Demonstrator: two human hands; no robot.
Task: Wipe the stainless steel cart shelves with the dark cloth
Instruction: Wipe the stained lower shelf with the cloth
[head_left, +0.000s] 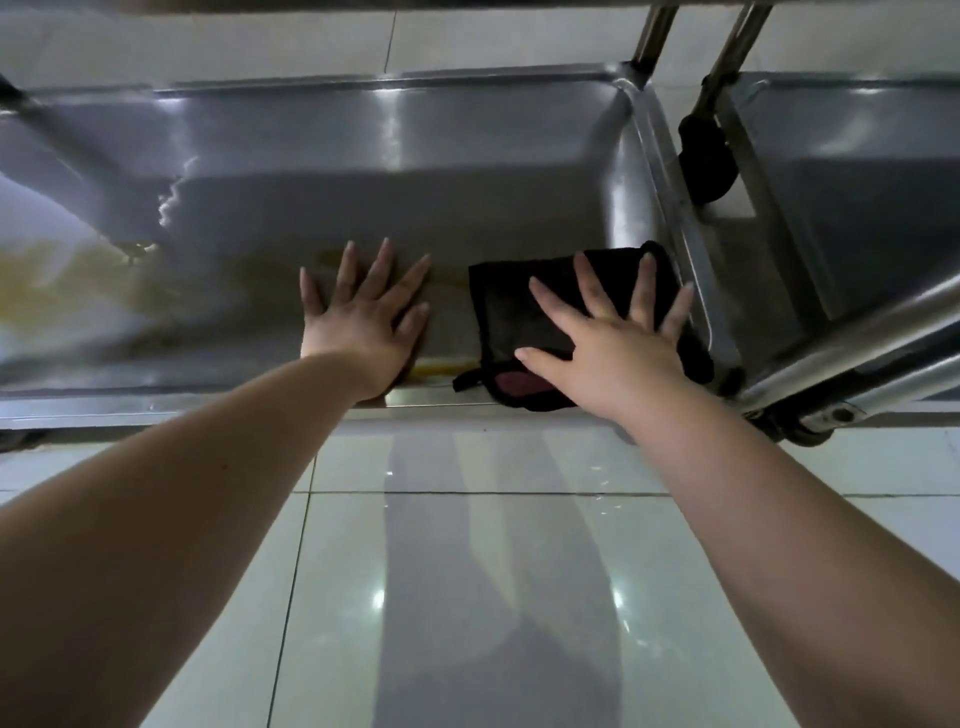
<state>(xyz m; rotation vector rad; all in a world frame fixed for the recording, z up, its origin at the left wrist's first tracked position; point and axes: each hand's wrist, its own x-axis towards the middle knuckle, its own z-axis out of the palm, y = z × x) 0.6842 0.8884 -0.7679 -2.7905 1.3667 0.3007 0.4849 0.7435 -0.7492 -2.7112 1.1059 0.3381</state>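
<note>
At centre-right of frame, the dark cloth (514, 317) lies flat on the stainless steel cart shelf (415, 197), near its R end, w/ a small loop (464, 379) sticking out at the lower-left corner. Right hand (613, 348) presses on it, palm down, fingers straight & spread, not gripping. Left hand (363, 322) just beside, mid-frame, flat on bare steel, fingers spread, holding nothing. Yellow-brown stain (439, 370) btwn the hands at front edge. Glossy tiled floor (467, 571) below; second cart (831, 182) upper right.
</note>
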